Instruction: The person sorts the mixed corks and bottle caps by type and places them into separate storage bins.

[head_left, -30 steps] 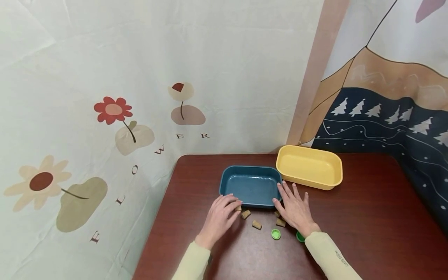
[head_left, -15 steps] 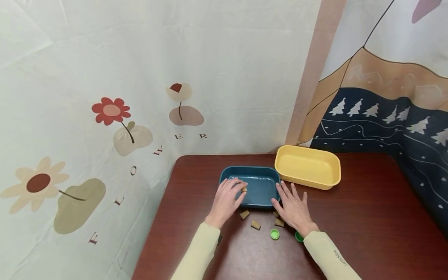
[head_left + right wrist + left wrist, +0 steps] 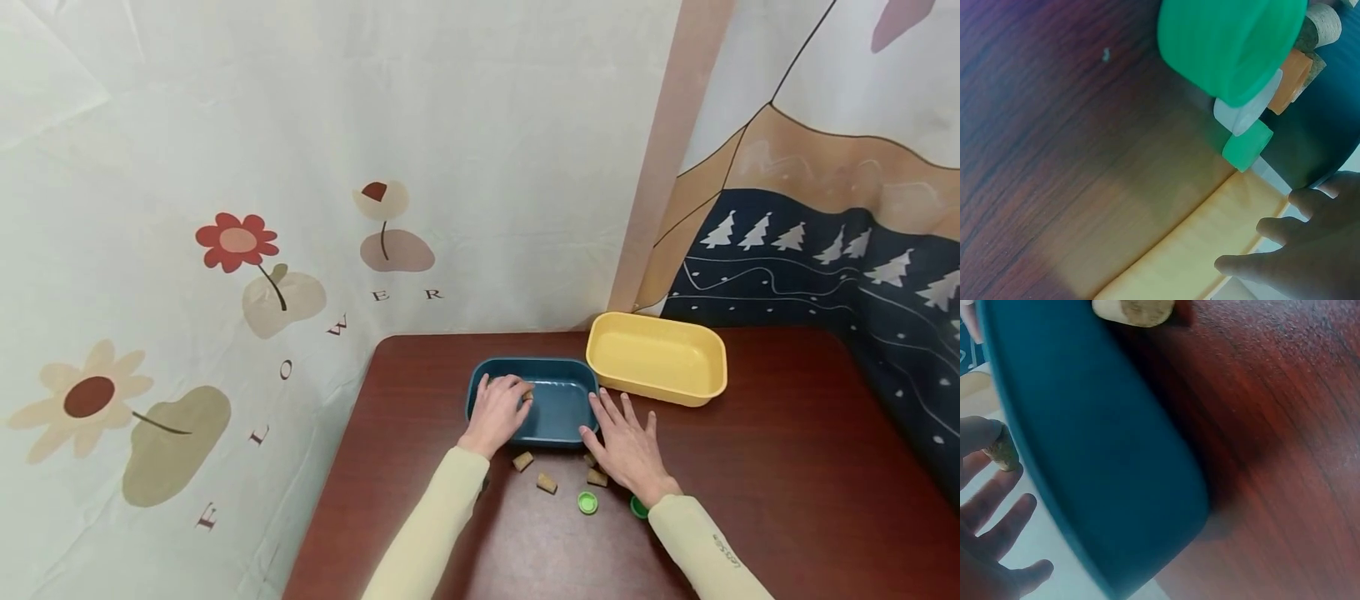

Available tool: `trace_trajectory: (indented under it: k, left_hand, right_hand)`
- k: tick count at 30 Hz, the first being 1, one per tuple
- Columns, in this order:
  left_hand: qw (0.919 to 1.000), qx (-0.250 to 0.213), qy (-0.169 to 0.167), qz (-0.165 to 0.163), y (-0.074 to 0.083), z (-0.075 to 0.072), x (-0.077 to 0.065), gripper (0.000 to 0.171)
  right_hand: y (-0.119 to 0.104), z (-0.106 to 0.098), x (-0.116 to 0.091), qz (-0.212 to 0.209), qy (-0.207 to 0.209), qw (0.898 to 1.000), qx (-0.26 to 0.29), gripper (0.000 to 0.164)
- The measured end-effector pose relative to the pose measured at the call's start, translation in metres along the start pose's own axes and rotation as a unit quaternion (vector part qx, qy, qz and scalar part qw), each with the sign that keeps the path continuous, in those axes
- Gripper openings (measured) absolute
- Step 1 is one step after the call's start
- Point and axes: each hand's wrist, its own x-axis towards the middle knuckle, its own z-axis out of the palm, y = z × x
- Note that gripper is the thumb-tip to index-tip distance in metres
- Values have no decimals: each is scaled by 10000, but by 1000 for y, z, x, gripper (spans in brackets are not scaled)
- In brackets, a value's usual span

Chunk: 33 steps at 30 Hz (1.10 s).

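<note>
My left hand [image 3: 497,412] reaches over the left part of the blue tray [image 3: 558,412]. Between thumb and fingertips it pinches a cork [image 3: 1002,450], which shows in the left wrist view just beyond the tray's rim. Whether the cork touches the tray floor is hidden. My right hand [image 3: 630,448] lies at the tray's right front corner, fingers spread and fairly straight, with fingertips at the rim. In front of the tray lie several more corks [image 3: 547,482], some partly behind the right hand.
A yellow tray [image 3: 656,358] stands behind and right of the blue one. Nearer me are a light green cap [image 3: 587,502] and a darker green cap [image 3: 639,507] by the right wrist. The right wrist view also shows a white cap [image 3: 1244,112] and an orange cap [image 3: 1291,81].
The left hand has carried the cork from in front of the blue tray up and over its inside. My right hand has stayed at the tray's corner.
</note>
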Motion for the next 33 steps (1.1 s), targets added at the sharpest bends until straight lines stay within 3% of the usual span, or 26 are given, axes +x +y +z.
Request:
trace_trajectory:
  k: [10, 17, 22, 28, 33]
  left_hand:
    - [9958, 208, -755, -476, 0, 14, 7, 23]
    - [9887, -207, -1156, -933, 3, 12, 3, 50]
    - [9899, -315, -1042, -912, 7, 10, -9, 64]
    - [9942, -360, -753, -680, 14, 7, -27, 65]
    - [9955, -341, -700, -536, 18, 6, -41, 67]
  right_hand:
    - [-2, 1, -1, -14, 4, 10000, 13, 70]
    - [-2, 1, -1, -14, -12, 10000, 7, 71]
    - [-2, -1, -1, -22, 7, 10000, -14, 71]
    - [-2, -1, -1, -47, 21, 10000, -22, 71]
    - [-1, 0, -1, -50, 4, 10000, -8, 71]
